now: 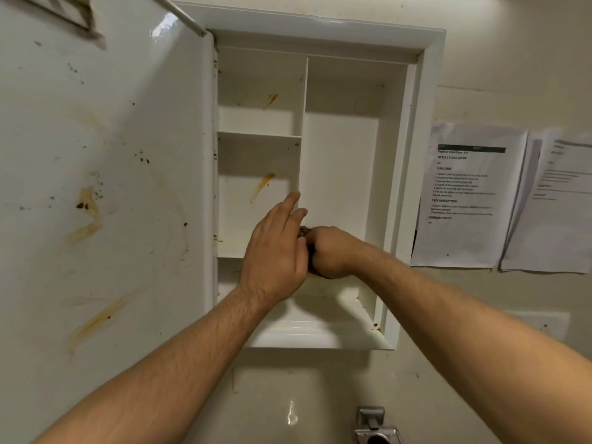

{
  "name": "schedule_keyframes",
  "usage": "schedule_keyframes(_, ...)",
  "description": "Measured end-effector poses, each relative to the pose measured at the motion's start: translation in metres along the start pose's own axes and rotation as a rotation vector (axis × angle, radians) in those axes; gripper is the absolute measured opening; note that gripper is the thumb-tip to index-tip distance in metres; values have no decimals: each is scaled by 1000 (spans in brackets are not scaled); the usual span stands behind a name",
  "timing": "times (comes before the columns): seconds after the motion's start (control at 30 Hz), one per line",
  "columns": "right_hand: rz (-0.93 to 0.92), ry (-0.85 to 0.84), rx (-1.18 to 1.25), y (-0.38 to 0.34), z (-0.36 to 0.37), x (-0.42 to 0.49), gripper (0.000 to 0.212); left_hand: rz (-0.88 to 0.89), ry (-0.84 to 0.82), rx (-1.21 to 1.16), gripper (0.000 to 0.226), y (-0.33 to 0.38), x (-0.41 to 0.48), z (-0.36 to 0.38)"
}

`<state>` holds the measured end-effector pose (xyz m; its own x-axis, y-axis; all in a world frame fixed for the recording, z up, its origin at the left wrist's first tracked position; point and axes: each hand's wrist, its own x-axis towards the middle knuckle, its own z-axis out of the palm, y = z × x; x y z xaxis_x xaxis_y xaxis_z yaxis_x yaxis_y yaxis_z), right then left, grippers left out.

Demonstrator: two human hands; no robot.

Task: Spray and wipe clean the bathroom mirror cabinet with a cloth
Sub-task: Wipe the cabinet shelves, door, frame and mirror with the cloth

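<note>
I've got right hand (333, 251) clenched on a dark wad (304, 232), likely the cloth; left hand (275, 248) flat against it. Cabinet (427, 123) open ahead, orange streaks (262, 187) inside. Risk: wiping dry smears them, no sprayer visible.

A single wide-angle view from the person's head faces the wall straight ahead, close enough that the open mirror cabinet (339, 161) fills the centre of the frame. Its swung-out door (105, 187) takes up the whole left side, paper sheets (467, 200) sit at the right edge, and a tap (374, 426) lies at the bottom edge. Both forearms enter from the lower corners, with the left hand (275, 251) and right hand (333, 251) meeting at mid-frame.
</note>
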<state>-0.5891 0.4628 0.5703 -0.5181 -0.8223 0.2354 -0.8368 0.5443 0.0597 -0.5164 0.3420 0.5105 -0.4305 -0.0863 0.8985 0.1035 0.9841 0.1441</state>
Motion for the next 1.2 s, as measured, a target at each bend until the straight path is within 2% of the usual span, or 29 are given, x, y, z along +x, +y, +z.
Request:
schedule_keyframes(0.07,65,-65,-46,3,-7,-2,21,0,-1,-5,50,1,-1,3)
schedule_keyframes(0.17,200,-231,-365,7,-17,-4,13,21,9,17,54,-2,-1,1)
schedule_keyframes(0.2,210,-240,-390,5,-20,-3,15,37,19,22,55,-4,1,-2)
schedule_keyframes(0.23,215,-223,-293,7,-23,-2,18,49,35,14,55,-5,3,-4)
schedule_keyframes(0.27,220,-179,-58,11,-29,1,21,57,60,2,55,-7,6,-6)
schedule_keyframes(0.33,282,8,585,16,-46,7,29,90,95,-8,54,-5,16,-11)
schedule_keyframes(0.4,371,349,1012,23,-65,22,30,135,118,22,55,-1,32,-15)
schedule_keyframes(0.47,477,692,1176,29,-92,44,30,158,155,50,56,6,49,-18)
schedule_keyframes(0.53,528,965,1227,32,-118,64,33,140,202,50,56,12,62,-20)
schedule_keyframes(0.57,487,1036,1189,31,-124,72,38,122,223,41,56,14,67,-20)
schedule_keyframes(0.6,369,1063,1062,27,-125,78,45,107,238,32,56,14,70,-20)
schedule_keyframes(0.67,34,932,630,14,-104,85,54,102,245,14,55,15,70,-19)
schedule_keyframes(0.73,-224,821,429,13,-75,88,57,117,249,-10,54,10,66,-19)
schedule_keyframes(0.8,-341,774,390,29,-58,75,45,132,269,-29,53,1,63,-19)
schedule_keyframes(0.87,-426,592,182,52,-42,50,22,129,292,-22,51,-4,62,-18)
schedule_keyframes(0.93,-461,324,-279,67,-28,27,7,106,298,-10,50,-4,63,-16)
schedule_keyframes(1.0,-391,193,-600,70,-15,19,31,75,281,-5,49,3,67,-14)
schedule_keyframes(1.07,-231,312,-520,58,-17,17,50,57,249,4,49,11,69,-14)
schedule_keyframes(1.2,87,659,-145,48,-43,35,85,116,243,52,48,11,72,-19)
